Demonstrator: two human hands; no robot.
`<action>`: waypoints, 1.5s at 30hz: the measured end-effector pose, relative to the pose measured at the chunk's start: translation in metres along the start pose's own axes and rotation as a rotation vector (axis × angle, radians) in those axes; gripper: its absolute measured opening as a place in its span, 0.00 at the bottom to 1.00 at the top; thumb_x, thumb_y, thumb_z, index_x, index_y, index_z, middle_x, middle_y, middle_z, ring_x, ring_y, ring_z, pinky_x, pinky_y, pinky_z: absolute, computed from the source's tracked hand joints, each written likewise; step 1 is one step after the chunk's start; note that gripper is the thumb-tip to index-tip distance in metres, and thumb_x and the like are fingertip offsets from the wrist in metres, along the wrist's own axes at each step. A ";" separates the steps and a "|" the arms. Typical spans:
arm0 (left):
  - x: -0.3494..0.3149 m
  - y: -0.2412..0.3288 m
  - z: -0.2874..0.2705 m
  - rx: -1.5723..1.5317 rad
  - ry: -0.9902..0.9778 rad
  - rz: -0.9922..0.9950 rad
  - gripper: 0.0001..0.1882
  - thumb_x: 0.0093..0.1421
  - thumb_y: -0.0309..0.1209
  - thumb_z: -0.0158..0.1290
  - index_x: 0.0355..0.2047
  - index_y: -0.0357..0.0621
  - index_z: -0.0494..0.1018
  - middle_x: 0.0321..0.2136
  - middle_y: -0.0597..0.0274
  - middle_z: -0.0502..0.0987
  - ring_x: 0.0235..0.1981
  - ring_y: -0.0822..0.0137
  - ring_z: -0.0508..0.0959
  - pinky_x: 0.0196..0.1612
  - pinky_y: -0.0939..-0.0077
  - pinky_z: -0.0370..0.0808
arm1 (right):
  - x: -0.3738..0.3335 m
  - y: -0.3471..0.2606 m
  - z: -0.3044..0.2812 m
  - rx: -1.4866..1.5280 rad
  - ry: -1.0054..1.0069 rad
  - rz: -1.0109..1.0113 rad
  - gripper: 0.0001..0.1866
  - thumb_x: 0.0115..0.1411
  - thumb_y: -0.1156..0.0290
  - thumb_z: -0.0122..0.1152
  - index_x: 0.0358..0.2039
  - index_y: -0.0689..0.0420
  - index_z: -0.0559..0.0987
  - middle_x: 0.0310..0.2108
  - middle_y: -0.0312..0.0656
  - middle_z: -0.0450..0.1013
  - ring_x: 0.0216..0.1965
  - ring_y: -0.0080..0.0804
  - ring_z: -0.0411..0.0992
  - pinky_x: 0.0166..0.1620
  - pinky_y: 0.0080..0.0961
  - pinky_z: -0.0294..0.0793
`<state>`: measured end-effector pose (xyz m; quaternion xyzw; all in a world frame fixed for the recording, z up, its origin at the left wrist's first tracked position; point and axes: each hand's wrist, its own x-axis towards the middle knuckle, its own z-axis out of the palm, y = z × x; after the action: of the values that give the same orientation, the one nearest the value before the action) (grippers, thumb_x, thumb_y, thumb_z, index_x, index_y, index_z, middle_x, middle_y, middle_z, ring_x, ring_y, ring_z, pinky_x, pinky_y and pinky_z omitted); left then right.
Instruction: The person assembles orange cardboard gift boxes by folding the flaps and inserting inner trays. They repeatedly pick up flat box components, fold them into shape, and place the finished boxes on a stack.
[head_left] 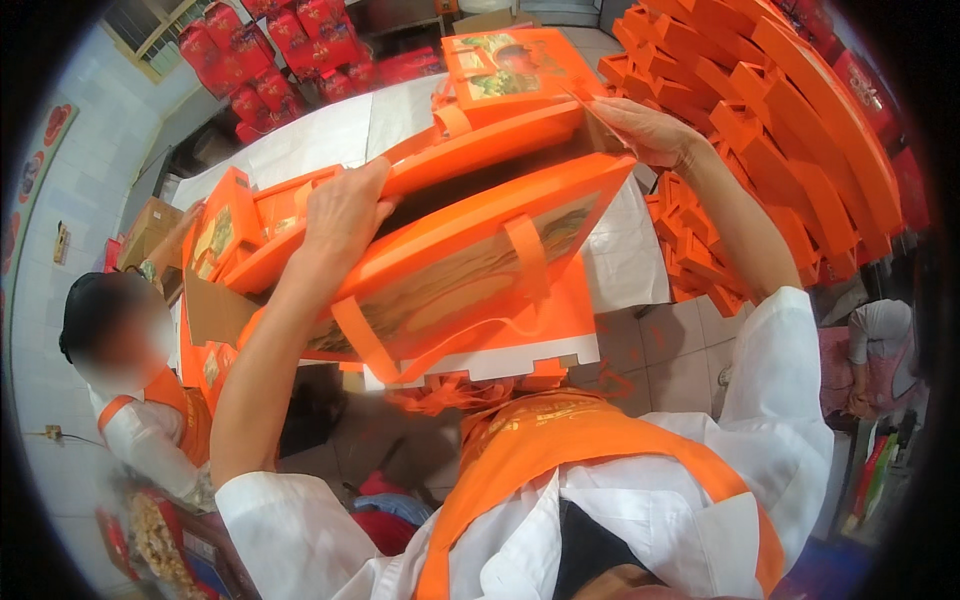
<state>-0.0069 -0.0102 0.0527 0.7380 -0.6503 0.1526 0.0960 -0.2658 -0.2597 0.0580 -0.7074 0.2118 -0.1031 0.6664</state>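
- The left hand (335, 222) is gripping the upper edge of the large orange box (455, 290), its fingers (378, 180) curling over beside the dark opening, probably steadying that wall.
- The right hand (645, 130) is touching the box's right end, fingers stretching along the corner; whether they are pinching it, I cannot tell. Holding it from both sides seems to be keeping the mouth parted.
- The box is tilting between the forearms at the worktop (340, 125); it is looking bright orange, showing a picture panel and a dangling ribbon handle (362, 340).
- Beyond it, a picture-fronted carton (520, 65) is lying on the white covering.
- Farther right, orange box parts (765, 150) are standing stacked, presumably within reach.
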 end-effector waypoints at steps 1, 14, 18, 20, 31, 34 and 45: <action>-0.004 -0.003 -0.002 0.012 0.002 -0.002 0.14 0.48 0.34 0.57 0.26 0.40 0.64 0.21 0.52 0.73 0.27 0.50 0.74 0.27 0.59 0.68 | 0.000 -0.011 0.010 0.050 -0.109 0.047 0.28 0.57 0.56 0.54 0.53 0.59 0.62 0.47 0.36 0.64 0.46 0.19 0.64 0.46 0.16 0.66; -0.011 -0.002 -0.016 -0.038 0.008 0.021 0.14 0.47 0.33 0.58 0.27 0.41 0.64 0.20 0.53 0.74 0.26 0.52 0.74 0.26 0.61 0.68 | 0.001 -0.061 0.066 -1.069 0.107 0.160 0.15 0.49 0.77 0.44 0.40 0.61 0.62 0.25 0.45 0.68 0.16 0.31 0.67 0.11 0.25 0.62; -0.017 -0.009 -0.036 -0.088 -0.007 -0.002 0.14 0.47 0.32 0.57 0.28 0.41 0.65 0.21 0.52 0.74 0.28 0.51 0.74 0.27 0.60 0.68 | 0.005 -0.072 0.066 -1.189 0.161 0.147 0.22 0.49 0.77 0.44 0.47 0.59 0.58 0.24 0.44 0.68 0.15 0.29 0.65 0.12 0.24 0.62; -0.017 -0.012 -0.039 -0.128 -0.046 -0.057 0.14 0.46 0.31 0.57 0.29 0.41 0.65 0.22 0.50 0.73 0.30 0.49 0.73 0.29 0.58 0.67 | -0.001 -0.085 0.076 -1.130 0.161 0.185 0.29 0.49 0.76 0.46 0.54 0.56 0.55 0.23 0.43 0.67 0.14 0.27 0.62 0.14 0.22 0.61; -0.005 -0.005 -0.030 -0.100 -0.048 -0.002 0.14 0.46 0.32 0.57 0.28 0.42 0.64 0.20 0.51 0.74 0.28 0.50 0.74 0.29 0.58 0.68 | -0.024 -0.087 0.067 -1.047 0.090 0.432 0.36 0.49 0.76 0.50 0.59 0.59 0.51 0.36 0.50 0.68 0.34 0.32 0.69 0.36 0.26 0.70; -0.004 -0.007 -0.032 -0.106 -0.060 0.011 0.14 0.45 0.32 0.57 0.30 0.42 0.64 0.21 0.51 0.74 0.29 0.49 0.74 0.29 0.57 0.68 | -0.020 -0.069 0.059 -1.170 0.136 0.230 0.35 0.48 0.77 0.49 0.58 0.59 0.51 0.38 0.50 0.68 0.34 0.35 0.68 0.34 0.27 0.70; -0.002 -0.009 -0.040 -0.078 -0.015 0.002 0.13 0.46 0.32 0.58 0.27 0.41 0.65 0.20 0.51 0.73 0.27 0.51 0.75 0.27 0.59 0.69 | -0.030 -0.113 0.063 -0.939 -0.066 0.404 0.43 0.47 0.80 0.50 0.62 0.49 0.41 0.29 0.47 0.68 0.25 0.29 0.69 0.29 0.24 0.70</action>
<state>-0.0027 0.0069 0.0896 0.7340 -0.6574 0.1217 0.1197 -0.2470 -0.1875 0.1675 -0.8783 0.3468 0.1563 0.2897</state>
